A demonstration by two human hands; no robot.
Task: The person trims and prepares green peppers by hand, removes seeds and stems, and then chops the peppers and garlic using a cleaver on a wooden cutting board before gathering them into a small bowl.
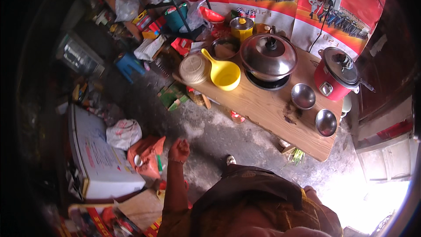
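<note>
My left hand (pixel 179 151) is held out over the concrete floor, with its fingers curled in and nothing visible in them. It is nearest to an orange bag (pixel 148 161) with a small white round thing on it. Part of what looks like my right hand or forearm (pixel 309 191) shows low beside my dark clothing; its fingers cannot be made out. Ahead is a wooden table (pixel 263 105). On it are a yellow ladle (pixel 225 75), an upturned beige basket (pixel 193 69), a lidded steel wok (pixel 269 57), two metal bowls (pixel 303 96) and a red rice cooker (pixel 337 74).
A white chest-like appliance (pixel 105 158) stands at left beside a white bag (pixel 124 134). A blue stool (pixel 129 65) and a black shelf rack (pixel 179 0) are farther back. A black cord (pixel 320 33) hangs from the wall socket. Green vegetables (pixel 297 155) lie below the table's front edge.
</note>
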